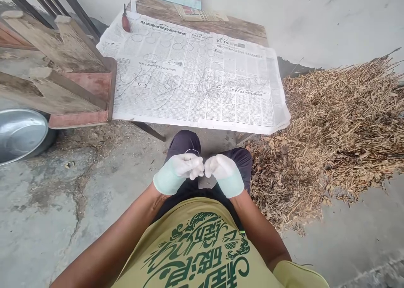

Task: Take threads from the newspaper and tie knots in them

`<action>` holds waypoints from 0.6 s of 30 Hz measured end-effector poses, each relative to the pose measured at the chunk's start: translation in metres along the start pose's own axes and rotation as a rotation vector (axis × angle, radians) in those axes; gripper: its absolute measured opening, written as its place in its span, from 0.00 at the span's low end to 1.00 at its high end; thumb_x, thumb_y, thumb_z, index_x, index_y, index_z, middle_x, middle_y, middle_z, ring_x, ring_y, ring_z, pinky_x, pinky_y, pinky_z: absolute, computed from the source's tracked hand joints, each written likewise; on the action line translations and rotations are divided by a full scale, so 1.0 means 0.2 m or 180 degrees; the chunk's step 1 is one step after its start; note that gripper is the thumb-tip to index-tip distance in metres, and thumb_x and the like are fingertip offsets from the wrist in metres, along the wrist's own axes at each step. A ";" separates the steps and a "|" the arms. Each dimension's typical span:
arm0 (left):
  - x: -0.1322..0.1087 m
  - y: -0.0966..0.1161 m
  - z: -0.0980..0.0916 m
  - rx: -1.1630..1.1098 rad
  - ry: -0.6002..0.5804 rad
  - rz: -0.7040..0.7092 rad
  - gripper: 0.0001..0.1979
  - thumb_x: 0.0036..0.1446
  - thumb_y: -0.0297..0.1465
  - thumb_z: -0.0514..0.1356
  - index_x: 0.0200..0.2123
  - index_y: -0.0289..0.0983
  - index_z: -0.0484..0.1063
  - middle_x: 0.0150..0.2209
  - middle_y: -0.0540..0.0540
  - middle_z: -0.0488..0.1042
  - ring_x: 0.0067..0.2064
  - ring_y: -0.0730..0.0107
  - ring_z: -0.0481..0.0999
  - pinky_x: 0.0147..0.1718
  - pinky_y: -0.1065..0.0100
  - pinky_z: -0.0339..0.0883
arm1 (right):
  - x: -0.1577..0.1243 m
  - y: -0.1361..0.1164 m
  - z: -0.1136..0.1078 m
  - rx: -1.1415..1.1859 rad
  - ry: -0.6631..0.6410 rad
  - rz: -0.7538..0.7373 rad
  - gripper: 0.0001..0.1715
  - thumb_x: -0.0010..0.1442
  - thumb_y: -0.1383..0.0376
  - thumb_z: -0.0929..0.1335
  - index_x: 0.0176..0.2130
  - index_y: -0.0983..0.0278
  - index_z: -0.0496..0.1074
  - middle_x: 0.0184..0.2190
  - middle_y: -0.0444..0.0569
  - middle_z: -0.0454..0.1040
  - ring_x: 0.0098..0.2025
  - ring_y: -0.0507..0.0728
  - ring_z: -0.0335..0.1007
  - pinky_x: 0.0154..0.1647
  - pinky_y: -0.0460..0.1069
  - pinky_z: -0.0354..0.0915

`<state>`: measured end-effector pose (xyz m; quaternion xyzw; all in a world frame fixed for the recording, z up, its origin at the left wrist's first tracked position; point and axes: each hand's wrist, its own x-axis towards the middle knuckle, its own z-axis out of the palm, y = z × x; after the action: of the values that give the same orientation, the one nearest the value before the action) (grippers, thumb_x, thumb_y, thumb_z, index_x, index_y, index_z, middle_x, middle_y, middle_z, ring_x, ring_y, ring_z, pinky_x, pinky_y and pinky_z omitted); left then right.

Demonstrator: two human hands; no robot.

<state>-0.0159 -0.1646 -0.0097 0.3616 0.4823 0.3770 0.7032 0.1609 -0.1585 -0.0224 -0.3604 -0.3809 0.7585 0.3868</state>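
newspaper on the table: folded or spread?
Spread. The newspaper lies open and flat across the table, its near edge overhanging, with thin looped strands resting on it.

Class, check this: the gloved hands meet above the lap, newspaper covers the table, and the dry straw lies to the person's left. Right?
Wrong side: the head view shows the dry straw on the person's right. The gloved left hand and right hand do meet above the lap, and newspaper covers the table.
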 end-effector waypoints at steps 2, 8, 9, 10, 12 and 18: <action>0.01 0.00 0.00 -0.0214 0.0405 0.0078 0.24 0.45 0.54 0.70 0.21 0.37 0.77 0.12 0.50 0.65 0.23 0.65 0.73 0.30 0.62 0.69 | -0.01 0.00 0.01 -0.0226 0.0347 -0.0125 0.33 0.60 0.37 0.65 0.29 0.62 0.75 0.30 0.53 0.78 0.34 0.59 0.74 0.40 0.55 0.72; 0.01 0.00 0.02 0.0084 0.0785 0.0132 0.23 0.50 0.52 0.69 0.25 0.37 0.78 0.18 0.48 0.72 0.22 0.71 0.68 0.25 0.67 0.62 | -0.06 0.00 0.07 -0.0701 0.1106 -0.0328 0.17 0.64 0.56 0.68 0.46 0.64 0.78 0.34 0.51 0.82 0.33 0.55 0.77 0.38 0.50 0.73; 0.01 0.00 0.02 0.0203 0.0761 0.0144 0.23 0.51 0.52 0.68 0.25 0.37 0.78 0.18 0.48 0.72 0.21 0.72 0.67 0.24 0.67 0.61 | -0.05 0.00 0.08 -0.0745 0.1192 -0.0314 0.15 0.64 0.58 0.68 0.45 0.64 0.78 0.32 0.49 0.82 0.31 0.54 0.77 0.36 0.49 0.73; 0.02 0.00 0.02 0.0316 0.0721 0.0155 0.23 0.52 0.52 0.68 0.24 0.37 0.78 0.18 0.48 0.72 0.21 0.72 0.66 0.23 0.67 0.59 | -0.05 -0.01 0.09 -0.0764 0.1235 -0.0295 0.14 0.64 0.60 0.67 0.45 0.64 0.78 0.30 0.48 0.81 0.30 0.54 0.77 0.35 0.49 0.73; 0.02 -0.01 0.01 0.0494 0.0627 0.0184 0.23 0.53 0.52 0.67 0.23 0.38 0.78 0.18 0.48 0.71 0.21 0.72 0.66 0.23 0.67 0.59 | -0.04 -0.01 0.08 -0.0757 0.1209 -0.0263 0.15 0.64 0.61 0.66 0.44 0.65 0.79 0.27 0.47 0.80 0.28 0.54 0.76 0.33 0.48 0.72; 0.02 -0.01 0.01 0.0771 0.0402 0.0066 0.21 0.56 0.50 0.65 0.24 0.39 0.79 0.20 0.47 0.74 0.22 0.71 0.68 0.25 0.67 0.63 | -0.02 0.01 0.04 -0.0859 0.1116 -0.0133 0.19 0.63 0.59 0.66 0.48 0.65 0.79 0.25 0.46 0.79 0.25 0.52 0.74 0.29 0.47 0.70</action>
<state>-0.0126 -0.1626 -0.0128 0.4243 0.5639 0.3452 0.6187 0.1561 -0.1649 -0.0196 -0.5273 -0.4133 0.6182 0.4111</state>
